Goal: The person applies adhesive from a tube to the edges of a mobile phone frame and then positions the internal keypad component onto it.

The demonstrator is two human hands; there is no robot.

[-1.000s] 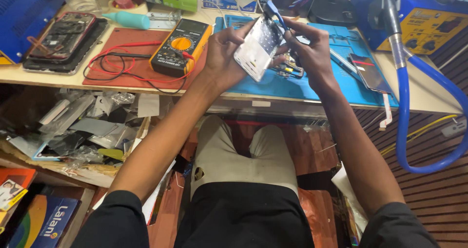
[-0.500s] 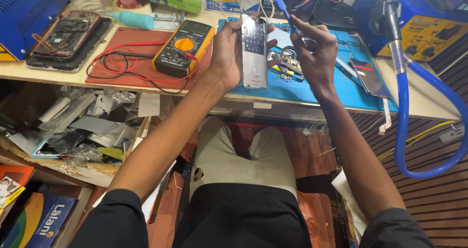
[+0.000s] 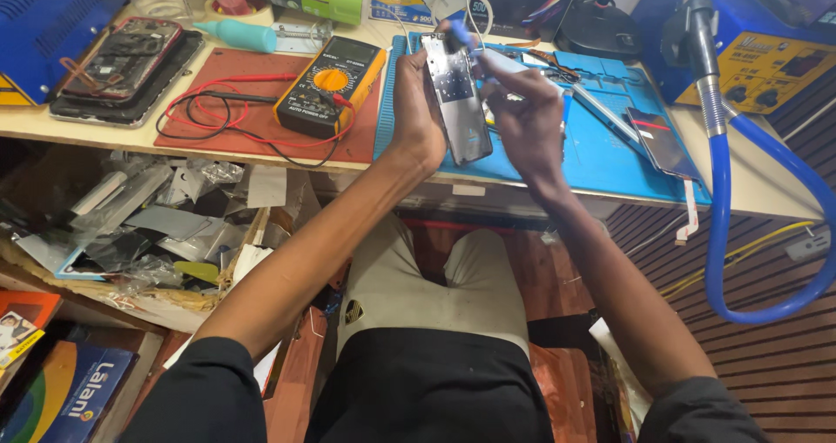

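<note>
Upright above the blue silicone work mat [image 3: 601, 147], an opened slim phone body with a silvery inner frame [image 3: 457, 104] is held on edge, its long side running from twelve to six o'clock. The left hand [image 3: 416, 104] wraps its left edge, fingers closed around the frame and thumb along the side. The right hand [image 3: 522, 112] sits just at three o'clock of the phone, fingers pinched shut on a blue-handled tool [image 3: 461, 36] whose tip meets the phone's top end. At three o'clock of the hands, a dark flat screen panel [image 3: 659, 140] lies on the mat near its far edge. At nine o'clock, a yellow-and-black multimeter [image 3: 331, 86] rests on a red-brown mat [image 3: 252, 121] with red and black leads [image 3: 218, 117] looped beside it. Farther toward nine o'clock, a second opened phone [image 3: 122, 60] lies on the pale surface [image 3: 52, 125]. A blue hose [image 3: 740, 225] curves down at three o'clock.
</note>
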